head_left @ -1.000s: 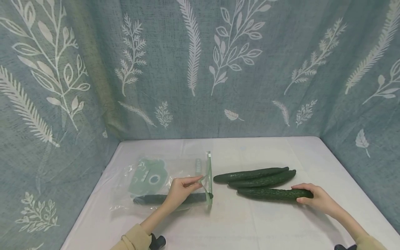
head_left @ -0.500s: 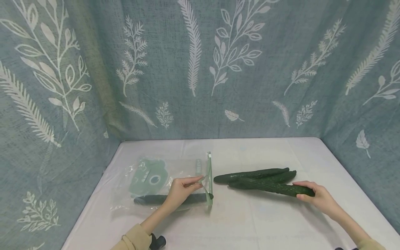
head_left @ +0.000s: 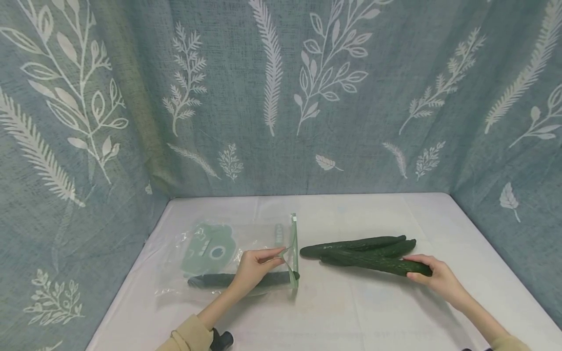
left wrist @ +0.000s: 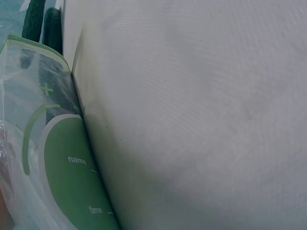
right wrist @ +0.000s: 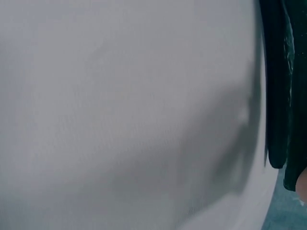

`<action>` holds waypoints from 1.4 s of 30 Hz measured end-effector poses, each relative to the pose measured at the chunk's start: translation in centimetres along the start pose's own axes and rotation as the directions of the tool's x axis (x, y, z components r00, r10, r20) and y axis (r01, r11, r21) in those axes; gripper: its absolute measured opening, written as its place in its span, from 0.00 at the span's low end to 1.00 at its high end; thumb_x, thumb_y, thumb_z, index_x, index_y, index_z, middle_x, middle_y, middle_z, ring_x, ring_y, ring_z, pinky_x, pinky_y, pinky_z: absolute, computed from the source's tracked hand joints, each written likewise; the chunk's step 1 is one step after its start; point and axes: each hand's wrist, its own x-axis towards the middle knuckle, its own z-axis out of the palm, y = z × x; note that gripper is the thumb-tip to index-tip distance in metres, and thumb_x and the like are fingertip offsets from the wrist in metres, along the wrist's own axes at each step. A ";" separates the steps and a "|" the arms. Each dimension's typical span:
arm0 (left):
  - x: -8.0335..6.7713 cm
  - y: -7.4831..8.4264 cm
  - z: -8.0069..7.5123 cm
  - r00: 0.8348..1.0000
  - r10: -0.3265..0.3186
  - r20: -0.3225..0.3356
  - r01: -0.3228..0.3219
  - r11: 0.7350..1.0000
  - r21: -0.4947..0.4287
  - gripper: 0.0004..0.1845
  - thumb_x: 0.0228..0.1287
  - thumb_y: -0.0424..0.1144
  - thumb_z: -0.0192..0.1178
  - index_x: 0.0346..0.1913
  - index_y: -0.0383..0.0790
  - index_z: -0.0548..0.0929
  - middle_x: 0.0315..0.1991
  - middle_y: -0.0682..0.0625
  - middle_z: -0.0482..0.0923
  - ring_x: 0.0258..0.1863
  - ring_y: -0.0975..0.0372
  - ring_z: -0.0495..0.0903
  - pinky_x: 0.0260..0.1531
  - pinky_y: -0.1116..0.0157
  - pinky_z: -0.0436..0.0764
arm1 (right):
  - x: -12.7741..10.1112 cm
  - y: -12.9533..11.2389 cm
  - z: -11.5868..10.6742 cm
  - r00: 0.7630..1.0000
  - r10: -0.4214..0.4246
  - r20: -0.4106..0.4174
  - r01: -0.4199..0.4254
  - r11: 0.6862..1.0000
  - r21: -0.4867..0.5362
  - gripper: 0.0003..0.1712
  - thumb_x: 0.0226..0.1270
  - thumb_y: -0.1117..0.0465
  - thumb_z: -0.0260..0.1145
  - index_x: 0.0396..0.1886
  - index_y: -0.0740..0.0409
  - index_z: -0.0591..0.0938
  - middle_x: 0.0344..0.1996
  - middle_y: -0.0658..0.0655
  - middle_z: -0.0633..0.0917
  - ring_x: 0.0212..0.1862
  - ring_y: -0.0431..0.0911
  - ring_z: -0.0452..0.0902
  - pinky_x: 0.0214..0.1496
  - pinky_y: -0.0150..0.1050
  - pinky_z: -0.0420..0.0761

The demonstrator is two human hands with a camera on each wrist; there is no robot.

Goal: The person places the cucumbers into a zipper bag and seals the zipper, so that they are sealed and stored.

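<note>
A clear plastic zip bag with a green seal strip and a green printed label (head_left: 228, 256) lies flat on the white-covered bench (head_left: 333, 312), its opening turned toward the middle of the bench. Inside it lies one long dark green cucumber (head_left: 210, 280), running along the near edge of the bag with its tip at the mouth.

The left hand (head_left: 253, 268) rests over the bag near the opening, thumb and forefinger pinching the upper lip of the bag and lifting it off the lower one, so the mouth gapes. The right hand (head_left: 432, 275) is curled round the outer end of a second long dark green cucumber (head_left: 373, 263), which it holds raised at a slight slant, its far end crossing in front of two more dark green cucumbers (head_left: 355, 243) that lie side by side on the bench. The held cucumber is well apart from the bag's mouth.

The left wrist view shows what the head view cannot: the bag's label (left wrist: 72, 177) up close, with the printed words "name" and "time", and the bagged cucumber dark behind the plastic. The right wrist view shows mostly blurred white bench cloth, with dark cucumber skin (right wrist: 278, 96) along its right edge and a sliver of finger in the corner.
</note>
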 end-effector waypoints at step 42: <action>-0.7 3.1 0.0 1.000 -0.026 0.010 0.026 0.999 0.019 0.15 0.55 0.29 0.60 0.47 0.30 0.79 0.45 0.40 0.79 0.42 0.59 0.81 0.45 0.69 0.78 | 1.9 -3.2 5.4 0.997 -0.081 -0.009 0.082 0.995 0.056 0.24 0.50 0.58 0.69 0.49 0.58 0.78 0.48 0.62 0.79 0.56 0.65 0.65 0.54 0.64 0.63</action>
